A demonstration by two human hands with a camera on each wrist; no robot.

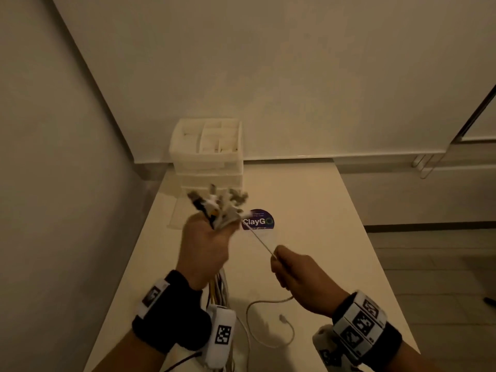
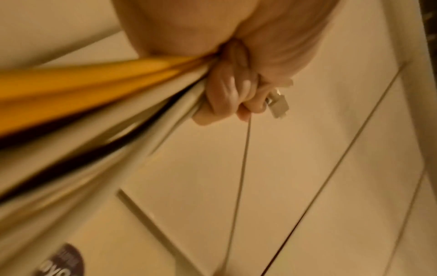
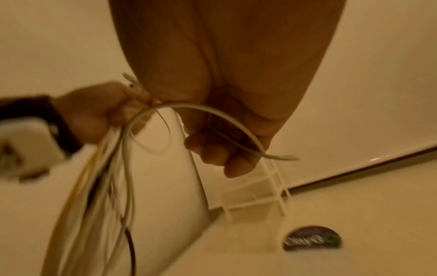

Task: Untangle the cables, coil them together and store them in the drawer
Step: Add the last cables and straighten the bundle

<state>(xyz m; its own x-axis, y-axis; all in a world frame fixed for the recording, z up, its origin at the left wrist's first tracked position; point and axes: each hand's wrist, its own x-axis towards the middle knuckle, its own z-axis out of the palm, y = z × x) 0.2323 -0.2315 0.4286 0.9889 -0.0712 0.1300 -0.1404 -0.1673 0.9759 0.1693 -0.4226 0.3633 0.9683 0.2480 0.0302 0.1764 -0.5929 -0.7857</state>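
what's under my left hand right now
Beneath the left hand, the cable bundle hangs from its grip toward the table. The wrist cameras cover the lower ends.

Dim, warm yellowish light; wrist views motion-blurred; wide-angle edge distortion.

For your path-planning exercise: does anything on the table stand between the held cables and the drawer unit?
Nothing visible: the left hand holds the cable bundle just before the drawer unit; its drawers look closed.
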